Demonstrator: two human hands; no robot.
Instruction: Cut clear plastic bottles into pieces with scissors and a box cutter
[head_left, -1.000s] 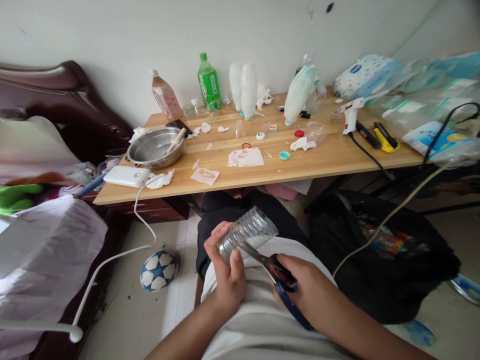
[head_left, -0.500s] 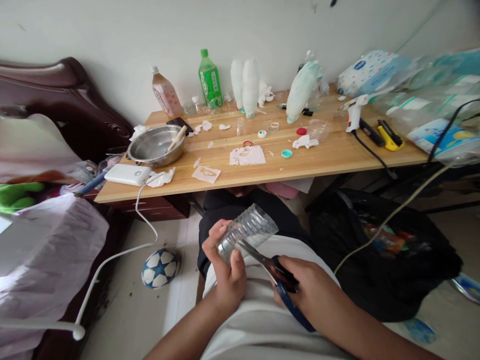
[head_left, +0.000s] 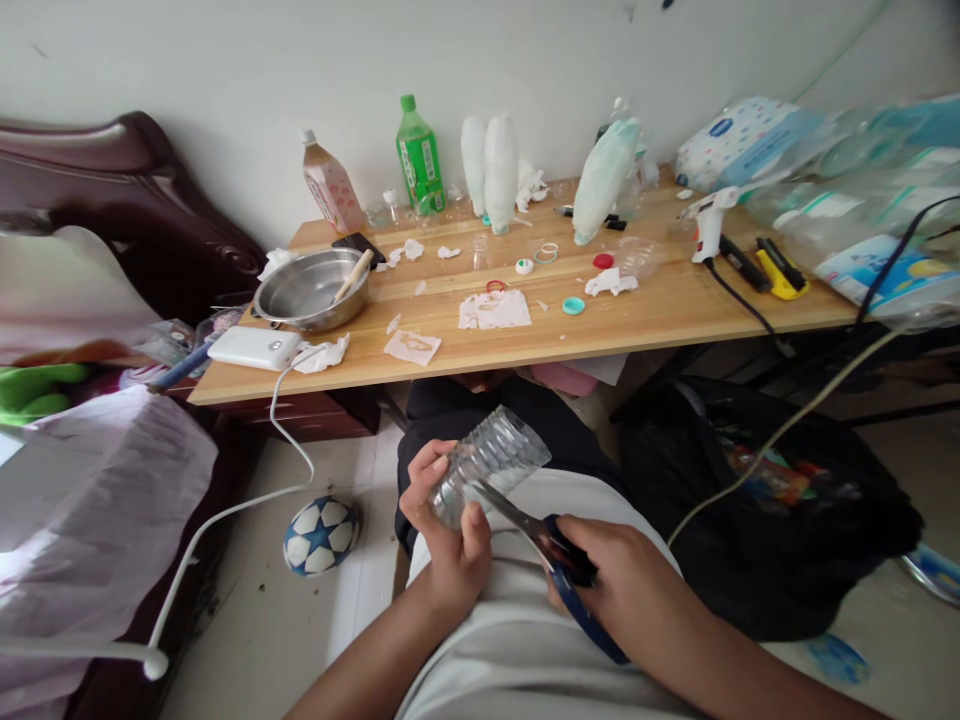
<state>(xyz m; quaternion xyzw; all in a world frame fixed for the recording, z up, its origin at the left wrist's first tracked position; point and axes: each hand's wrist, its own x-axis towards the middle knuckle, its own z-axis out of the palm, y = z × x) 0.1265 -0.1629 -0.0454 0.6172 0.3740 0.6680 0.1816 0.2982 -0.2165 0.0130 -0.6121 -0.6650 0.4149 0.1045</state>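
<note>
Over my lap, my left hand (head_left: 448, 530) is closed round the lower end of a clear, ribbed piece of plastic bottle (head_left: 499, 450), whose wide cut end points up and to the right. My right hand (head_left: 615, 565) grips a pair of scissors (head_left: 541, 530) with dark blue handles. The scissors' blades reach the near side of the bottle piece, close to my left thumb. Whether both blades are on the plastic or one is inside it, I cannot tell.
On the wooden table (head_left: 360, 365) ahead are a metal bowl (head_left: 300, 295), a green bottle (head_left: 421, 160), white wrapped bottles (head_left: 501, 175), a glue gun (head_left: 709, 225) and a yellow cutter (head_left: 781, 268). A black bag (head_left: 720, 560) sits at right, a ball (head_left: 321, 537) on the floor at left.
My left hand and the bottle piece have shifted slightly to the left. The scissors and my right hand are almost where they were.
</note>
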